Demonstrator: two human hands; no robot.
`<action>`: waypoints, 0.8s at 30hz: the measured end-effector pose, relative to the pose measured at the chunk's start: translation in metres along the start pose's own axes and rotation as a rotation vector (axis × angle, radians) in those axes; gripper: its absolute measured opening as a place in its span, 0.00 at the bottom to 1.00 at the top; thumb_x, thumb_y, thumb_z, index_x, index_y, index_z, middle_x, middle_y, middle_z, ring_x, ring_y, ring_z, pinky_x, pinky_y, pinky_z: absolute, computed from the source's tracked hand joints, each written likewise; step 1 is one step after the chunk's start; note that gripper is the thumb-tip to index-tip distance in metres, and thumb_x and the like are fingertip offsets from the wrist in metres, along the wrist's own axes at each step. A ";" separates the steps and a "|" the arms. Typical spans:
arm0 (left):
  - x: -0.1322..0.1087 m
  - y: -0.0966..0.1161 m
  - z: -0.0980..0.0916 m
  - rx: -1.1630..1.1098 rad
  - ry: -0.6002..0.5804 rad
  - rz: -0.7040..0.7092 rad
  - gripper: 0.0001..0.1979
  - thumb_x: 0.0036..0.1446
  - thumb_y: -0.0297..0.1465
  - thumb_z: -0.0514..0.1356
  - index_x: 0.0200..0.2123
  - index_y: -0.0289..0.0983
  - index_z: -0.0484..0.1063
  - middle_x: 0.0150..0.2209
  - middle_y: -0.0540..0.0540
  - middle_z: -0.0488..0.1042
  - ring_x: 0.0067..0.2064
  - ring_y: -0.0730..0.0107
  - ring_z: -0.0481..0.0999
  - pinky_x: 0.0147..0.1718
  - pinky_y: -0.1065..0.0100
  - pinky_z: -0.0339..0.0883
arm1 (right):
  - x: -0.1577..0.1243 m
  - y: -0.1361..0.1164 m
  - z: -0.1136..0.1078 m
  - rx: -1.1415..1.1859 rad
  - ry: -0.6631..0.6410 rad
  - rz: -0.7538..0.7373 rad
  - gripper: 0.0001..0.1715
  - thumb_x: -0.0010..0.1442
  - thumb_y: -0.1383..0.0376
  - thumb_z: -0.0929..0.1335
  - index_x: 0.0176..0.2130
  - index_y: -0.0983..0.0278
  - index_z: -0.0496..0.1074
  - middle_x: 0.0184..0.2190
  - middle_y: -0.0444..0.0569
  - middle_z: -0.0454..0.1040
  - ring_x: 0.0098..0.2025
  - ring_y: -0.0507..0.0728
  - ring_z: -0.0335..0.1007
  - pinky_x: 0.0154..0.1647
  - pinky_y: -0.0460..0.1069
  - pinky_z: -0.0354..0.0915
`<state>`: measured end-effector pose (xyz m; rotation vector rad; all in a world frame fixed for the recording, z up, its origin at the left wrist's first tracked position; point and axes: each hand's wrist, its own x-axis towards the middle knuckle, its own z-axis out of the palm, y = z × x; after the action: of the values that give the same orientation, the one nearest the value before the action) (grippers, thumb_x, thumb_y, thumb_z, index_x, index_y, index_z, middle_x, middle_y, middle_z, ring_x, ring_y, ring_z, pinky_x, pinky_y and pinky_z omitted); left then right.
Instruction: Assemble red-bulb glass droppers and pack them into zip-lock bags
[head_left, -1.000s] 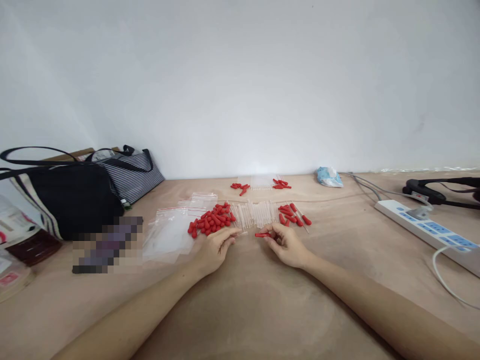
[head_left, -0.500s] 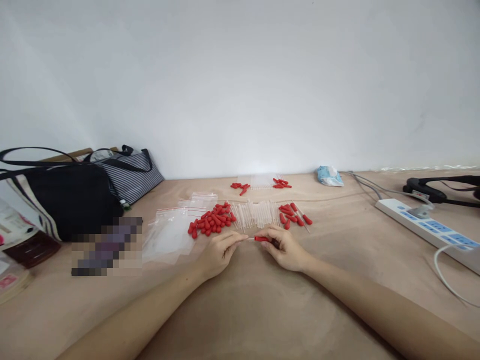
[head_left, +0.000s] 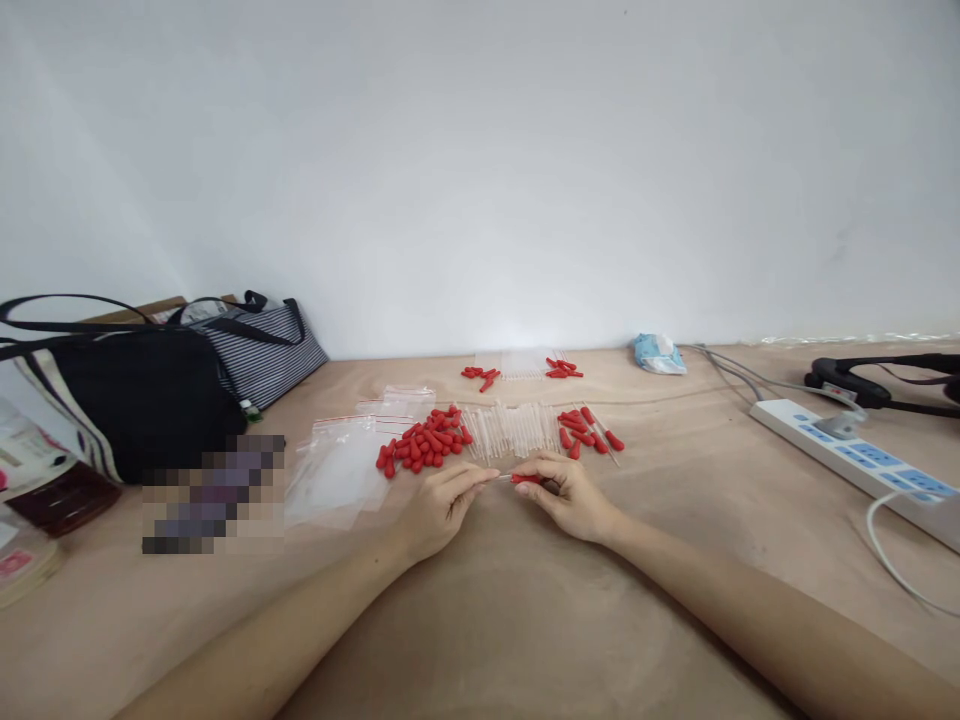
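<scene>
Between finger and thumb, my left hand (head_left: 444, 508) pinches a thin clear dropper tube (head_left: 504, 478). My right hand (head_left: 568, 496) grips a red rubber dropper bulb (head_left: 527, 479), its mouth at the right end of that tube. How deep the tube sits in the bulb I cannot tell. Just beyond my left hand is a heap of loose red bulbs (head_left: 426, 441). A row of clear tubes (head_left: 514, 430) lies behind both hands. To the right of the row lie several red bulbs (head_left: 585, 432), at least some of them fitted on tubes.
Clear zip bags (head_left: 337, 465) are spread on the left. Against the wall lies a smaller group of tubes (head_left: 523, 364) flanked by red bulbs. Bags (head_left: 150, 400) and a blurred-out object (head_left: 217, 495) are at left; a power strip (head_left: 862, 455) with cables is at right.
Both hands have hardly moved; the tube and bulb have shifted very slightly to the right. The same holds remain.
</scene>
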<state>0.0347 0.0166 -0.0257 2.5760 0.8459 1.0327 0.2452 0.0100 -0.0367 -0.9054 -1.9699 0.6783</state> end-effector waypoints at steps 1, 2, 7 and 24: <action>0.000 0.001 0.000 0.000 0.002 0.002 0.13 0.59 0.26 0.48 0.44 0.38 0.69 0.37 0.46 0.74 0.38 0.71 0.73 0.38 0.69 0.68 | 0.000 0.000 0.001 0.021 0.006 0.004 0.10 0.56 0.64 0.64 0.37 0.62 0.72 0.31 0.48 0.72 0.33 0.52 0.66 0.35 0.48 0.63; 0.001 0.001 0.001 0.001 0.004 0.007 0.13 0.59 0.26 0.48 0.44 0.38 0.69 0.37 0.46 0.74 0.38 0.71 0.73 0.37 0.70 0.68 | 0.000 0.000 0.001 0.048 0.013 0.014 0.10 0.56 0.63 0.64 0.36 0.62 0.72 0.30 0.48 0.72 0.33 0.52 0.66 0.35 0.48 0.63; 0.001 0.001 0.003 -0.010 0.021 0.111 0.14 0.59 0.25 0.48 0.44 0.37 0.69 0.36 0.45 0.73 0.36 0.74 0.73 0.34 0.73 0.69 | -0.001 0.000 0.006 0.150 0.021 0.060 0.11 0.55 0.60 0.64 0.32 0.64 0.72 0.27 0.46 0.73 0.29 0.51 0.67 0.32 0.47 0.64; -0.002 0.004 0.006 0.173 -0.034 0.264 0.15 0.58 0.21 0.46 0.43 0.36 0.68 0.35 0.43 0.74 0.36 0.71 0.73 0.34 0.72 0.69 | -0.007 -0.005 0.001 -0.207 -0.104 -0.206 0.11 0.58 0.63 0.60 0.38 0.62 0.70 0.29 0.49 0.73 0.30 0.53 0.68 0.31 0.46 0.63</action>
<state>0.0392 0.0122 -0.0297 2.9036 0.6225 1.0204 0.2450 0.0013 -0.0365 -0.7854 -2.2207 0.4166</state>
